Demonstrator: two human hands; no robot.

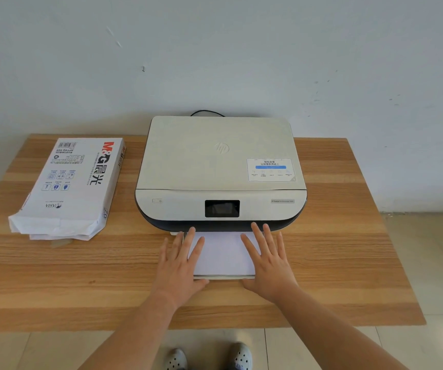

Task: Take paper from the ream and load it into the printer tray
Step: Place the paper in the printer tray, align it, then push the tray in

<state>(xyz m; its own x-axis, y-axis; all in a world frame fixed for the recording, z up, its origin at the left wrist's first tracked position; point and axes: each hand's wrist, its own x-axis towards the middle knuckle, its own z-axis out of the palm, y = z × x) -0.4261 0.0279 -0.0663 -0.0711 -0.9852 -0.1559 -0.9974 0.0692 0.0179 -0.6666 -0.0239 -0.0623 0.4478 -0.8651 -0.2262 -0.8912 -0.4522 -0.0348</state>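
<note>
A white printer stands at the back middle of the wooden table. Its tray sticks out of the front, with a stack of white paper lying in it. My left hand lies flat on the stack's left edge, fingers spread, thumb at the tray's front lip. On the stack's right edge my right hand rests the same way. Neither hand grips anything. The opened ream in its white printed wrapper lies to the left of the printer.
A black cable runs behind the printer along the wall. The table's front edge is just below my wrists. Tiled floor and my two shoes show beneath it.
</note>
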